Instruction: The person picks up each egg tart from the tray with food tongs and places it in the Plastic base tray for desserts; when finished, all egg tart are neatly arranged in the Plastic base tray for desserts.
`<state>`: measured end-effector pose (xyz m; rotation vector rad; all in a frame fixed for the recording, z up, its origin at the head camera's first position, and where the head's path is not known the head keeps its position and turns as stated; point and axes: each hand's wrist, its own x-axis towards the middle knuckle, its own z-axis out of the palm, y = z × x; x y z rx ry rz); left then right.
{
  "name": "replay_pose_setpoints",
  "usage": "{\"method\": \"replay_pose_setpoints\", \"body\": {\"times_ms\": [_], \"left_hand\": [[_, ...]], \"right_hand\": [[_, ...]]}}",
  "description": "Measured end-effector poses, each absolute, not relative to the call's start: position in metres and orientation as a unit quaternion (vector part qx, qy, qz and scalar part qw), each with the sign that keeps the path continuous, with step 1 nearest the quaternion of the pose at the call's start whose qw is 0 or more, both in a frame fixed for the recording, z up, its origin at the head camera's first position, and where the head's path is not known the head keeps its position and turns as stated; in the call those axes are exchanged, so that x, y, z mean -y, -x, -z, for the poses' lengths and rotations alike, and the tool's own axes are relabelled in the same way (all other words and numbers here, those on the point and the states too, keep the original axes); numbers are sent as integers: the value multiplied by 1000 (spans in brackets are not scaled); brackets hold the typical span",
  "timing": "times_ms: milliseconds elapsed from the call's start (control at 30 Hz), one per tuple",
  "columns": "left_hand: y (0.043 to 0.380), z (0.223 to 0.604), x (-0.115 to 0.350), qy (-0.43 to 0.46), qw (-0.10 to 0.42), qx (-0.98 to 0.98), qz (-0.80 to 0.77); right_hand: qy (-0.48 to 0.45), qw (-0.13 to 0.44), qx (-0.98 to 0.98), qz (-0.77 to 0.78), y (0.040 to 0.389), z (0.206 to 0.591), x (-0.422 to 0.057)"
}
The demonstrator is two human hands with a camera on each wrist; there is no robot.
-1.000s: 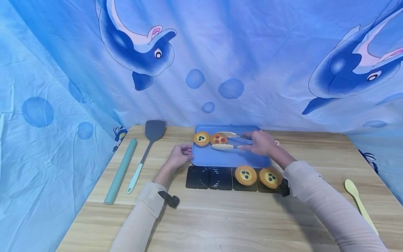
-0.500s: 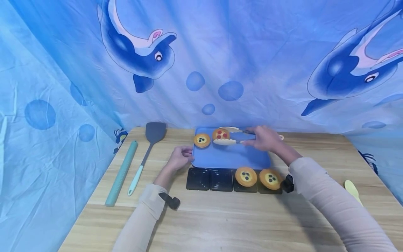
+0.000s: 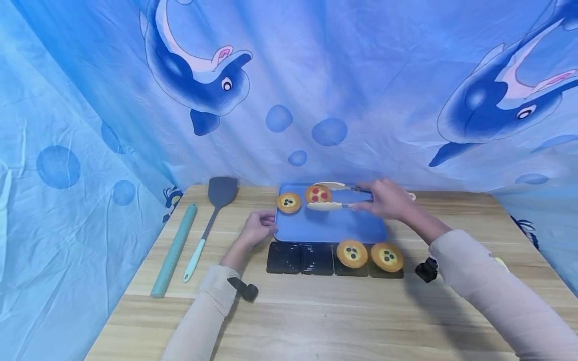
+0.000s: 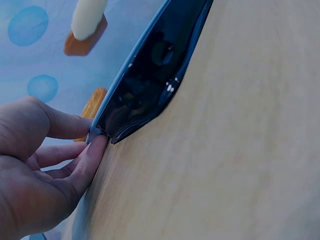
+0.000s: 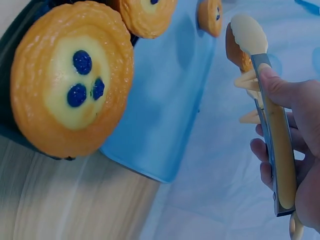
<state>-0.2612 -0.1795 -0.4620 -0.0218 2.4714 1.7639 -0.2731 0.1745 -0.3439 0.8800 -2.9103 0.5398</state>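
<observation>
My right hand grips a pair of tongs with cream tips. Between the tips is a tart with red toppings, held above the blue tray; its shadow falls on the tray. In the left wrist view that tart hangs in the air. At the tray's near left corner, my left hand pinches the edge between thumb and finger. A blueberry-topped tart lies at the tray's left end, apart from the lifted one.
A black tray with square compartments stands before the blue one, with two blueberry tarts in its right compartments. Left lie a turner and a green rolling pin. A pale yellow spoon is mostly behind the right sleeve.
The tongs have lifted the red-topped tart off the blue tray and shifted it slightly right, away from the blueberry tart. My right forearm moved right; the left hand keeps its place.
</observation>
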Motion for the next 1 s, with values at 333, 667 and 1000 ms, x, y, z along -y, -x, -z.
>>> {"method": "replay_pose_setpoints", "body": {"times_ms": [333, 667, 1000], "left_hand": [[261, 463, 181, -1, 47, -810, -584], [259, 462, 179, 3, 57, -806, -588], [262, 464, 182, 2, 59, -809, -585]], "right_hand": [[-337, 81, 923, -168, 247, 329, -177], [-361, 94, 917, -139, 220, 324, -182], [-376, 90, 911, -143, 201, 322, -181]]}}
